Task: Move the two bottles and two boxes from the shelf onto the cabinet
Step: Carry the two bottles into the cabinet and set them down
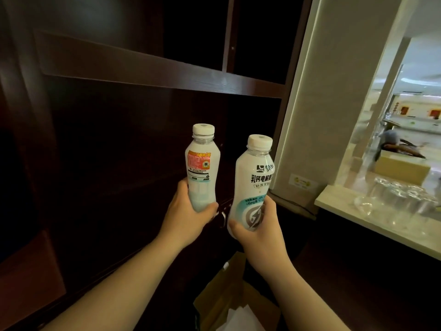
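- Both bottles are off the shelf and in the air, one per hand, held up in front of the dark shelf unit.
- Neither bottle is set down yet; the cabinet top is not clearly in view, so the drop spot cannot be told.
- The two boxes are not seen on the shelf in this view; some cardboard shows low between the forearms, but whether that is a task box cannot be told.
- Judgement: early-to-mid task, bottles lifted but not placed, boxes likely left to do.
- Left hand is closed around the lower body of the left bottle, thumb in front, fingers wrapped behind; bottle upright, white cap on.
- Right hand is closed around the base of the right bottle, thumb on the left side, fingers on the label; bottle tilts slightly right, cap on.
- The bottles are near each other, not touching.
- Pale table with glasses sits to the right, well apart from both hands.
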`<action>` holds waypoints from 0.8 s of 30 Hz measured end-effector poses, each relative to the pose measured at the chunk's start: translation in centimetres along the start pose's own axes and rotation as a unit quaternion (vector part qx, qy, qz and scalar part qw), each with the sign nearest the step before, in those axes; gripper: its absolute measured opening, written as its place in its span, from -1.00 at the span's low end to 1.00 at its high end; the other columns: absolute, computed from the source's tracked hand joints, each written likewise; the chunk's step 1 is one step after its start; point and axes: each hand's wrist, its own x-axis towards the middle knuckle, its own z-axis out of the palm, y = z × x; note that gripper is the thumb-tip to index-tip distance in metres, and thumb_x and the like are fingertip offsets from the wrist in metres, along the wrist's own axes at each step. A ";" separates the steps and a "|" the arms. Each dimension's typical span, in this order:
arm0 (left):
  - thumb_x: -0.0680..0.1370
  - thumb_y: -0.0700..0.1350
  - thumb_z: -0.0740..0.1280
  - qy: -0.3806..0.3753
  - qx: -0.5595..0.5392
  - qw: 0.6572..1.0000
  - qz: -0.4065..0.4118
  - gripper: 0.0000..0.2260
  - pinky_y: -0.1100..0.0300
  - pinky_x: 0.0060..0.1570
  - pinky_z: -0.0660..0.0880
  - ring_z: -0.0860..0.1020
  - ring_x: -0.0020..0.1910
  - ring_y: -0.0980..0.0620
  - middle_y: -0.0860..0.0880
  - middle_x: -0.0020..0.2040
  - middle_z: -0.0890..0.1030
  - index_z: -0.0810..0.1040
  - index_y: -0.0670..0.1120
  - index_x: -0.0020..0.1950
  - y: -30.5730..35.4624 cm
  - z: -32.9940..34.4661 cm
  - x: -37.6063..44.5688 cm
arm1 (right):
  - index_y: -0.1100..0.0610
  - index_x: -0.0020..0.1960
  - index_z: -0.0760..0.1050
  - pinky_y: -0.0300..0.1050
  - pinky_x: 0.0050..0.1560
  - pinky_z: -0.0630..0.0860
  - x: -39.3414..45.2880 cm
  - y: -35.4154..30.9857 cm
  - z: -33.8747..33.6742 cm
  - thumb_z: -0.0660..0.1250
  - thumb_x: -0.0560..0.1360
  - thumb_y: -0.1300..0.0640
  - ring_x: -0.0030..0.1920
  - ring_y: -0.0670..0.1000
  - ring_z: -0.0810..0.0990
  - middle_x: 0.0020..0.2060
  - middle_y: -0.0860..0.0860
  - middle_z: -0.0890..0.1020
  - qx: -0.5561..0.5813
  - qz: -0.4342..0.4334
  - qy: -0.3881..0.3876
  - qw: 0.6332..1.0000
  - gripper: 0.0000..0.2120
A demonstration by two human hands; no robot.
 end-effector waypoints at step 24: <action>0.40 -0.03 0.56 0.106 0.063 0.985 -0.124 -0.29 0.44 -0.19 0.40 0.51 0.03 0.27 0.19 0.13 0.49 0.24 0.13 0.42 -25.3 15.9 24.2 | -0.23 0.35 0.30 -0.17 -0.07 0.66 32.0 31.0 10.9 0.59 0.36 0.08 0.08 -0.19 0.65 0.12 -0.16 0.62 0.022 0.073 -0.087 0.993 -0.30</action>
